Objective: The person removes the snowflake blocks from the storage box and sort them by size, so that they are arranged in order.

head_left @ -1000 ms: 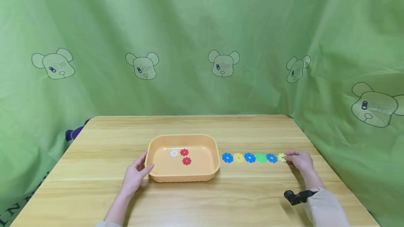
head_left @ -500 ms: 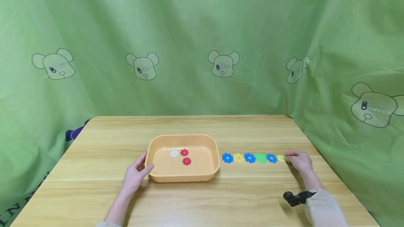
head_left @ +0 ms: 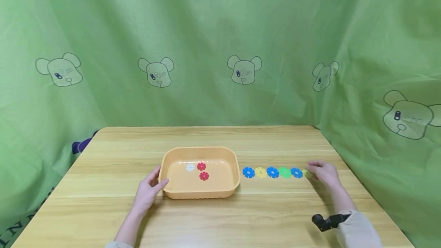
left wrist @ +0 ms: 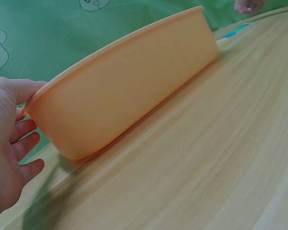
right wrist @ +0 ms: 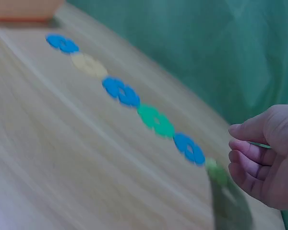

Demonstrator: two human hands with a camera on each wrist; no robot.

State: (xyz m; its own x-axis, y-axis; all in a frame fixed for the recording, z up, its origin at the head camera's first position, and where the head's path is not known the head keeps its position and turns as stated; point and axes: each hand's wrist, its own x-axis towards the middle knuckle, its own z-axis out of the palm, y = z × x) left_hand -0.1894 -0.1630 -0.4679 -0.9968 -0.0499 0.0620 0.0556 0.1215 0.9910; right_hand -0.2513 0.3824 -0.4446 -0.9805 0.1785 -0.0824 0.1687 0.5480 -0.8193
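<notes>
My left hand (head_left: 146, 192) grips the left end of an orange plastic tray (head_left: 200, 194), thumb over the rim and fingers against the outside. In the tray lie a white interlocking disc (head_left: 190, 167) and two red interlocking discs (head_left: 204, 176). To its right runs a row of notched flower-shaped discs, blue, yellow, blue, green (head_left: 285, 172) and blue, with a pale yellow-green disc (head_left: 305, 173) at the far end. Just over that last disc hovers my right hand (head_left: 325, 173), partly covering it. In the right wrist view its fingers (right wrist: 247, 165) are loosely curled, with nothing between them.
The wooden table (head_left: 220, 217) ends at a green curtain (head_left: 206, 102) printed with bear heads, hanging behind and at both sides. A black device (head_left: 329, 222) is strapped to the right wrist. Something purple (head_left: 80, 147) shows beyond the table's left edge.
The yellow-green disc has slid slightly left, up to the last blue disc. My right hand has let go of it and lifted a little. The left hand and tray have stayed put.
</notes>
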